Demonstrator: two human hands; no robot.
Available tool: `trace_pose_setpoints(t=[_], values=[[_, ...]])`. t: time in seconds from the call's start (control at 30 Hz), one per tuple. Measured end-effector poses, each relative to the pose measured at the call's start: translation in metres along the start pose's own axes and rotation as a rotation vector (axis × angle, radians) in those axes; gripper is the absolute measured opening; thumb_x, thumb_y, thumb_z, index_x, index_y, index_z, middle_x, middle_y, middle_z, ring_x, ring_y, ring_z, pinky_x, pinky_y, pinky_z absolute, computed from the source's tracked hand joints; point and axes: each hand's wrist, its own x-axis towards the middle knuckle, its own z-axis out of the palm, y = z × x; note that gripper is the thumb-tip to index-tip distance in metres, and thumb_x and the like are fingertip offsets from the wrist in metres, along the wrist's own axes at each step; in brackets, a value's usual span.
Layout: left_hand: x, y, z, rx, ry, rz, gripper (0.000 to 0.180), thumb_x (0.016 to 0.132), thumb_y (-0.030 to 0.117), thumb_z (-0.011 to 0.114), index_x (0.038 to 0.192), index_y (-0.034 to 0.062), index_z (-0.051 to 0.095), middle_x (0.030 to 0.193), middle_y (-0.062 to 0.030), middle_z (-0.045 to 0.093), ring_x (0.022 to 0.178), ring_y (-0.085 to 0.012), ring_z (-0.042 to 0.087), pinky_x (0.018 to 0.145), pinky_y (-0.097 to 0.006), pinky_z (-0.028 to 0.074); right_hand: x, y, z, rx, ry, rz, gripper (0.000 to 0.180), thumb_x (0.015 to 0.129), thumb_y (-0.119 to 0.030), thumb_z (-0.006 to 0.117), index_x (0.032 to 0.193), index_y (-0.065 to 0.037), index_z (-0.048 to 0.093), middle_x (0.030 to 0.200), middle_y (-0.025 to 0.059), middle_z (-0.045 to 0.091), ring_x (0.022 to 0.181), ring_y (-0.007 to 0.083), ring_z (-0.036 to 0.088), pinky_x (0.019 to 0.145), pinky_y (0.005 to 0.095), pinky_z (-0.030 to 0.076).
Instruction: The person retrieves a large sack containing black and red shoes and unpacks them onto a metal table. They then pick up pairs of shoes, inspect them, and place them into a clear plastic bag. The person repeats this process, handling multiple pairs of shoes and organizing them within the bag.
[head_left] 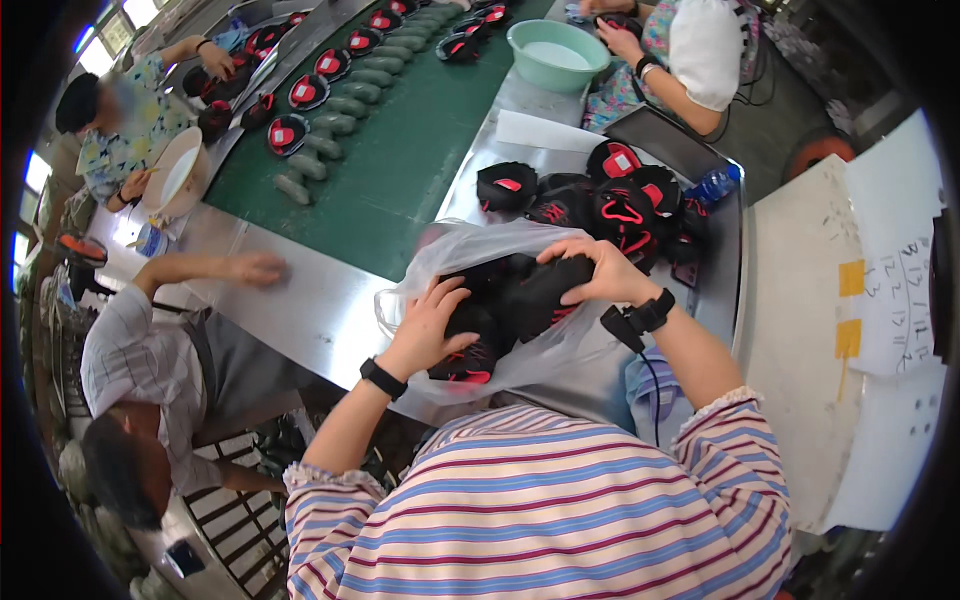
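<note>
- Black shoe upper (538, 308): in clear plastic bag (520, 375) on metal tabletop (325, 300); long axis apparently slanting far-right to near-left.
- Right hand (612, 276): nearer; fingers and thumb clasping upper's far-right end.
- Left hand (418, 335): left of same upper, at bag's left side; grasp or mere contact unclear.
- Black-and-red shoe uppers (620, 215): heaped beyond bag, rightward.

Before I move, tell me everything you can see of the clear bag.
The bag is thin, see-through and whitish, apparently plastic, with wrinkled sides. It lies on the metal tabletop, mouth open and edges spread loosely around the black-and-red shoe pieces inside. The left hand and right hand are at those pieces; whether either touches the film is unclear.
</note>
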Motion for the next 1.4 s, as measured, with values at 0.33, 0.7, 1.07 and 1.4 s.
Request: trace_pose_setpoints(t=[0.33,0.7,1.07,1.4], values=[[0.031,0.049,0.014,-1.559,0.025,-0.201,0.082,0.076,0.036,0.069,0.137,0.0029,0.025,0.136,-0.0157,0.036,0.128,-0.0244,0.032,0.102,-0.038,0.028,-0.006,-0.010,0.011,0.798,0.431,0.100,0.042,0.081,-0.012,0.065,0.117,0.001,0.048,0.110,0.0067,0.057,0.100,0.0152,0.054,0.090,0.0277,0.041],[0.009,0.035,0.001,-1.880,0.167,-0.339,0.047,0.082,0.010,0.057,0.127,0.0039,0.042,0.121,-0.0088,0.053,0.111,-0.0227,0.052,0.096,-0.038,0.040,-0.030,0.022,0.013,1.734,0.235,-0.118,0.043,0.087,-0.027,0.052,0.124,-0.005,0.046,0.125,0.0126,0.050,0.112,0.0275,0.050,0.097,0.0430,0.039],[0.052,0.015,-0.046,-1.432,0.095,-0.295,0.046,0.084,0.015,0.063,0.121,-0.0011,0.040,0.105,-0.0097,0.057,0.094,-0.0150,0.057,0.083,-0.028,0.047,0.001,-0.040,-0.027,0.829,-0.104,-0.033,0.053,0.066,-0.009,0.070,0.115,0.000,0.054,0.131,0.0149,0.044,0.107,0.0180,0.052,0.095,0.0302,0.039],[0.009,0.029,-0.153,-0.230,0.696,-0.129,0.015,0.087,0.000,0.048,0.095,-0.0006,0.061,0.096,-0.0088,0.063,0.092,-0.0166,0.058,0.087,-0.027,0.041,-0.066,0.014,-0.123,-0.028,0.769,0.230,0.055,0.075,-0.012,0.066,0.126,-0.005,0.045,0.124,0.0129,0.047,0.108,0.0183,0.049,0.090,0.0313,0.042]])
